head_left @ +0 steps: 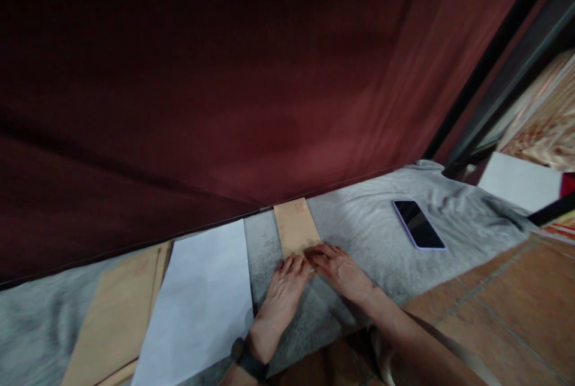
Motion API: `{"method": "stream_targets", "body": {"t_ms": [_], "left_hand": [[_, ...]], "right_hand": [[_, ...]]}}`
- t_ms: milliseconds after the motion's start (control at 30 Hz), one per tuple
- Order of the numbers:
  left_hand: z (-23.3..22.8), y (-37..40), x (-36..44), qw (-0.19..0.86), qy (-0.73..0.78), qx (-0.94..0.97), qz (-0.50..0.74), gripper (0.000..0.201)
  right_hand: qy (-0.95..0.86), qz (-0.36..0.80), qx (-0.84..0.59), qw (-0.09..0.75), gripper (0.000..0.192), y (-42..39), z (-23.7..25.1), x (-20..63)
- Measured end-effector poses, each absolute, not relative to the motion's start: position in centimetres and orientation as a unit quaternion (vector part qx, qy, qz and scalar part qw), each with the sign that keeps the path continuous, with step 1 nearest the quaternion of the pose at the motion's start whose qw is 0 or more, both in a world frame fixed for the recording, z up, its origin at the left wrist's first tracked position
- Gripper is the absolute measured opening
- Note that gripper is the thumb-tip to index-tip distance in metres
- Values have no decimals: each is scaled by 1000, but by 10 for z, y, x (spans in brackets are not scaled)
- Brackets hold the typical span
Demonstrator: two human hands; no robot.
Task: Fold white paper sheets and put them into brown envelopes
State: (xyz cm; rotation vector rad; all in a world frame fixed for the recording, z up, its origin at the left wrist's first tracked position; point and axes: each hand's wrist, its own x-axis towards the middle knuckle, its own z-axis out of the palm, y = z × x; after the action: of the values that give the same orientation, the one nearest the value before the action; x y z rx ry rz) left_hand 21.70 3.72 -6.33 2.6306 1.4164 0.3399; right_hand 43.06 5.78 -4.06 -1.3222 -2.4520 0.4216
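Seemingly only the pressing had begun when the head camera caught this: both my hands lay on the small tan envelope (296, 227), which rested flat on the grey cloth (372, 224) close under the edge of the dark red curtain (224, 74). My left hand (283, 287) was spread, fingers nearly straight and palm down, its tips on the near end of the envelope; it gripped nothing. My right hand (339, 266) lay beside it in the same way, fingers extended and touching the near right corner, pressing rather than holding (the two sets of fingertips almost met). I judged the work to be early or midway: the far part of the envelope looked smooth, while whatever lay under my fingers was hidden, so I could not tell whether a flap or fold there was finished.

The envelope looked like thin brown paper, narrow and long, with a faint reddish mark near its far end. To my left lay a white sheet (202, 302), partly over a larger tan envelope (112, 314). Well off to the right a dark phone (418, 224) lay face up on the cloth.
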Motion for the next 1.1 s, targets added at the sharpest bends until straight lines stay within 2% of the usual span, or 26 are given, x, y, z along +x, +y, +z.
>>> {"method": "stream_targets", "body": {"t_ms": [67, 133, 233, 333, 567, 867, 1100], "left_hand": [[-59, 37, 219, 68, 464, 875, 120, 49], [-52, 40, 222, 84, 468, 871, 126, 39], [-43, 48, 225, 106, 488, 856, 133, 22], [-45, 54, 223, 95, 505, 842, 162, 27], [-62, 80, 216, 77, 546, 808, 208, 40], [-47, 207, 232, 94, 485, 862, 115, 56], [-65, 218, 231, 79, 466, 875, 103, 56]], "right_hand": [[-850, 157, -475, 166, 32, 59, -42, 429], [-836, 168, -491, 178, 30, 60, -44, 427], [-824, 155, -508, 198, 41, 60, -48, 422], [-834, 126, -503, 187, 51, 58, -55, 417], [-842, 110, -499, 175, 46, 57, -64, 416], [-838, 117, -498, 188, 44, 61, -65, 416], [-838, 127, -492, 201, 44, 61, -64, 418]]}}
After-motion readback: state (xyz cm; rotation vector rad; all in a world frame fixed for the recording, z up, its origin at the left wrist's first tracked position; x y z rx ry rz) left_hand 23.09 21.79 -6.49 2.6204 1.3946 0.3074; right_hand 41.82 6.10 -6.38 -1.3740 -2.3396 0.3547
